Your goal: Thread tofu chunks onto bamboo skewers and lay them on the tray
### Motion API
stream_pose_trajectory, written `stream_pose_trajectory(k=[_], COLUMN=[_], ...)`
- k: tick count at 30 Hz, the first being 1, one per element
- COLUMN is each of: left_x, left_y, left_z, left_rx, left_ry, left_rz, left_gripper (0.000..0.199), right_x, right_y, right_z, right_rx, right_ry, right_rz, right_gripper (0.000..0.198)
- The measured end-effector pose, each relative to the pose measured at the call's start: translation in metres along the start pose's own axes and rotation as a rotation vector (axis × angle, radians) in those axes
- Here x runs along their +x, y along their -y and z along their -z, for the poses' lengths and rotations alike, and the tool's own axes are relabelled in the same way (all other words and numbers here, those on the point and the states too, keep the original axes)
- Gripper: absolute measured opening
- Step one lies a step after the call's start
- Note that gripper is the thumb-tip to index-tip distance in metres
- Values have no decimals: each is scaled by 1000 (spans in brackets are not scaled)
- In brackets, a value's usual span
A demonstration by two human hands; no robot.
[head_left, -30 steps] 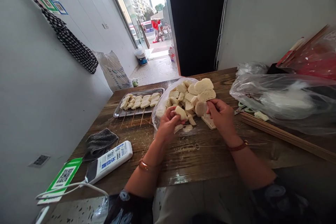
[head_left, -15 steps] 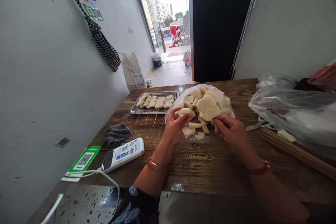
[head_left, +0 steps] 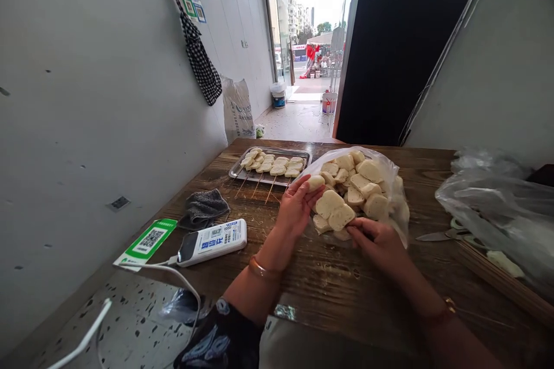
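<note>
My left hand (head_left: 296, 204) is closed on a thick, pale steamed bun slice (head_left: 315, 183), pinched between thumb and fingers. Right beside it, my right hand (head_left: 376, 239) pinches the lower end of a pair of bun slices (head_left: 334, 209) set edge to edge. Whether a skewer runs through this pair is hidden by the fingers. Behind both hands, a clear plastic bag (head_left: 392, 164) lies spread with many loose bun slices (head_left: 370, 170). Farther left, a metal tray (head_left: 236, 172) carries rows of skewered bun slices (head_left: 279, 167), their sticks pointing toward me.
Scissors (head_left: 437, 236), a bundle of wooden skewers (head_left: 497, 274) and crumpled plastic bags (head_left: 489, 190) lie at the right. At the left are a dark cloth (head_left: 205, 206), a white power bank (head_left: 220, 241) with a cable, and a green QR card (head_left: 151, 240).
The view has swung left. My right hand has drawn the pair of slices lower, toward me and off the pile. My left hand still grips its slice.
</note>
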State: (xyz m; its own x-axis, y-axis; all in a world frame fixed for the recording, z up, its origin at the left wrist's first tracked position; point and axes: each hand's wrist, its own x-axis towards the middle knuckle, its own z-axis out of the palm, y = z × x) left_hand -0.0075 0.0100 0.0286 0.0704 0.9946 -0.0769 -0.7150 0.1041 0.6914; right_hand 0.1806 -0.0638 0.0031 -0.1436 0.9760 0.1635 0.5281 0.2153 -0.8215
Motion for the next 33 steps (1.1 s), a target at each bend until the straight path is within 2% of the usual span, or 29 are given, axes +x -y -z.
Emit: stream_pose_trajectory(k=[8, 27, 33], left_x=[-5, -6, -8], left_y=[3, 8, 15], left_z=[-4, -6, -7], left_rx=[-22, -75, -63], left_ry=[15, -38, -16], left_rz=[17, -18, 1], left_gripper=[36, 37, 40], right_x=[1, 1, 1], right_y=[-3, 0, 1], right_z=[-3, -6, -6], right_rx=[42, -26, -34], right_ry=[-29, -76, -88], right_rz=[-61, -18, -16], right_gripper=[38, 37, 36])
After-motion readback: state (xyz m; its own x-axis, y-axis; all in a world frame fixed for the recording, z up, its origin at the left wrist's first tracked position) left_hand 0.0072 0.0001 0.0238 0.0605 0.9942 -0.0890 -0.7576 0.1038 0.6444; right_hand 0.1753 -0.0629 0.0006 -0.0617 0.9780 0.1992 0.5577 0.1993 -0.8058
